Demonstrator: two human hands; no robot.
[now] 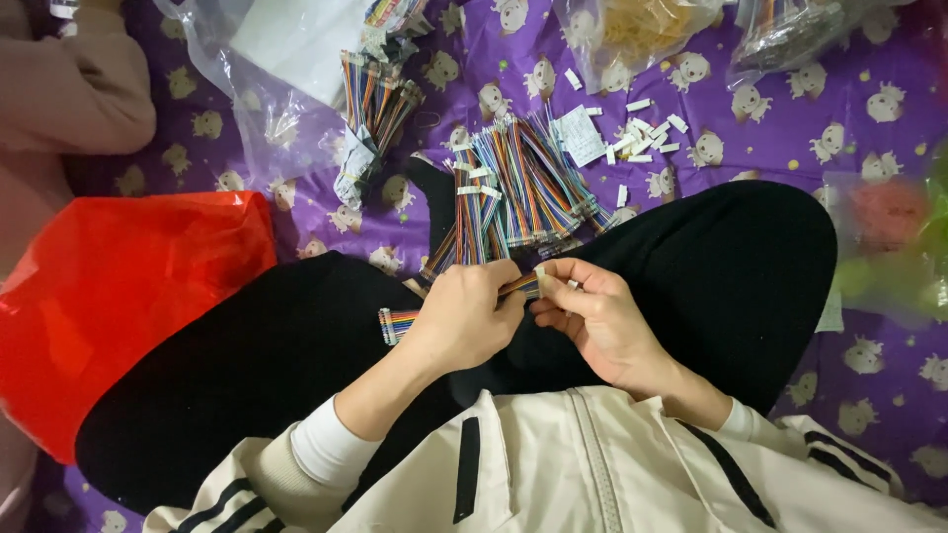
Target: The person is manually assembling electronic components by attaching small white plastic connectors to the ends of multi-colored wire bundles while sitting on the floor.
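Item: rainbow ribbon cable [400,323], multi-colour, flat, w/ connector end poking out left of my left hand [464,321]. L hand closed round the cable's middle, fingers curled over it, cable lying across my lap on black trousers [296,375]. My right hand [592,321] meets the left at the cable's other end [525,286]; thumb + fingertips pinched there, rest of fingers loosely bent, and there's a small white tab at the pinch. Just beyond both hands: pile of same cables [518,192], bundled w/ white bands, on purple patterned cloth [869,128]. Beyond-right of pile: scattered white paper slips [647,133]. Beyond-left: second cable bundle [375,114] by clear plastic bag [257,89]. Far left of L hand: red plastic bag [118,296]. Right of R hand: blurred clear bag, red/green contents [889,237].
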